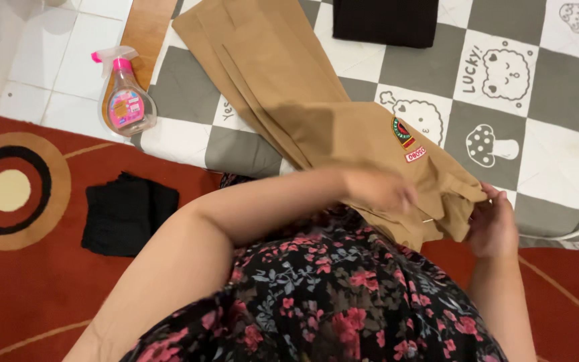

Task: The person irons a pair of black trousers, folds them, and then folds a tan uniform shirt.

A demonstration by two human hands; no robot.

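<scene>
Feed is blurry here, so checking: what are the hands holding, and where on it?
Both hands hold the tan garment at its near end: left hand on top, right hand gripping the corner.

The left hand [378, 191], blurred, lies on the tan garment [316, 114], and the right hand [494, 224] grips its near corner. The garment stretches over a grey-and-white checkered mat [537, 87] with cartoon drawings. A pink spray bottle [126, 100] stands at the mat's left edge. A folded black cloth [127, 213] lies on the red carpet [28, 281].
</scene>
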